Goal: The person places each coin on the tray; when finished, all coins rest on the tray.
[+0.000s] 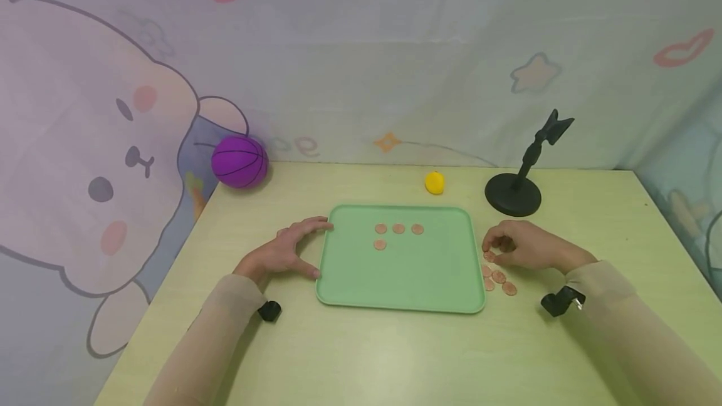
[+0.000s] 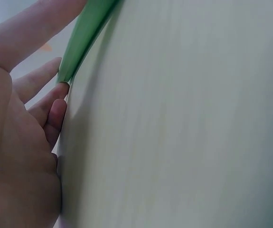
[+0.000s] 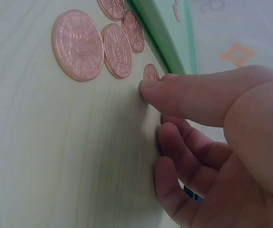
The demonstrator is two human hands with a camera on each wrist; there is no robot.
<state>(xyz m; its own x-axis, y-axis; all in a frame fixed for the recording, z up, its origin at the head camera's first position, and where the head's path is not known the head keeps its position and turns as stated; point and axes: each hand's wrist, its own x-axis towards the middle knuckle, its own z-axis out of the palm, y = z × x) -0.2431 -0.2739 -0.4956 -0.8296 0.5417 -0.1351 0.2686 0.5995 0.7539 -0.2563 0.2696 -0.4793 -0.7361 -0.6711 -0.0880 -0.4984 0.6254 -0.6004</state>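
Observation:
A green tray (image 1: 400, 277) lies flat on the table. On it, three copper coins (image 1: 398, 229) form a row, with one more coin (image 1: 380, 244) below the leftmost. My left hand (image 1: 282, 250) rests at the tray's left edge, thumb and fingers spread apart and touching the rim. Beyond the right edge, my right hand (image 1: 524, 244) pinches a copper coin (image 3: 151, 72) at the table top between thumb and index finger; the thumb partly hides it. Several loose coins (image 1: 499, 277) lie close together just below that hand, beside the tray.
At the back left stands a purple ball (image 1: 239, 162) with black lines. A small yellow object (image 1: 435, 183) sits behind the tray. Toward the back right is a black stand (image 1: 512, 194) with a round base. A printed cloth (image 1: 350, 61) hangs behind the table.

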